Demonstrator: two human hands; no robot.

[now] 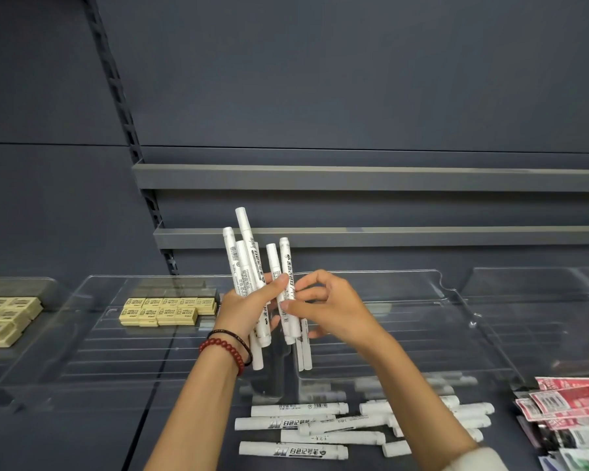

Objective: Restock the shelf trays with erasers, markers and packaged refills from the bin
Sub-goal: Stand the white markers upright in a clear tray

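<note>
Loose markers (320, 426) lie on the shelf (184, 436) below my wrists, refill packs (565, 409) out past my right forearm. Marker step: my left hand (249, 307) wraps an upright fanned bunch (249, 263), my right hand (330, 307) pinches one marker (288, 300) beside the left fingertips (281, 278); next I'd square them and lay them flat. Beyond the fingers the clear tray (422, 334) has room; mind its front lip and side wall.
</note>
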